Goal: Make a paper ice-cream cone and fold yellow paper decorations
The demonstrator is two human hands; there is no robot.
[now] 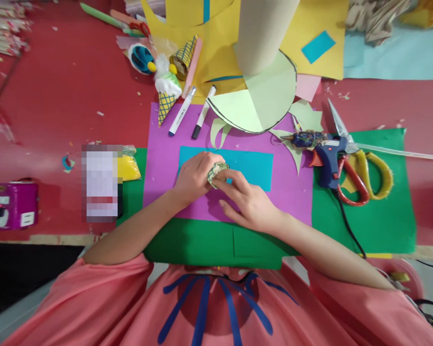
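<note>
Green-and-cream checked paper, rolled or crumpled into a small wad (217, 173), sits between both hands over the teal strip (252, 166) on the purple sheet (162, 158), just about the middle of the bench (57, 96). The left hand (194, 177) is curled round the wad's left side; the right hand (245, 197) pinches its right edge with thumb and forefinger, the other fingers loosely spread on the purple sheet. Whether the wad is being shaped into a cone I can't tell.

What could go wrong, as I judge it: the paper looks thin and springy, so a slack pinch could let it unroll or crease badly. The glue gun (323, 154) lies at three o'clock of the hands, its crusted nozzle pointing toward them and its cord trailing off the near edge; if it is hot, a stray wrist could meet the tip, or a snag on the cord could drag it. The scissors (361, 173) lie just beyond it, blades away.

The sheets are matte craft paper or foam, flat and smooth: purple on green (375, 226), yellow (223, 57) at twelve o'clock. A pale green disc (260, 103) with a dark outlined edge lies under a tan card tube (263, 33). Two markers (193, 115) lie at eleven o'clock, by finished paper cones (166, 103) with fluffy white tops. The red bench is speckled with scraps.
</note>
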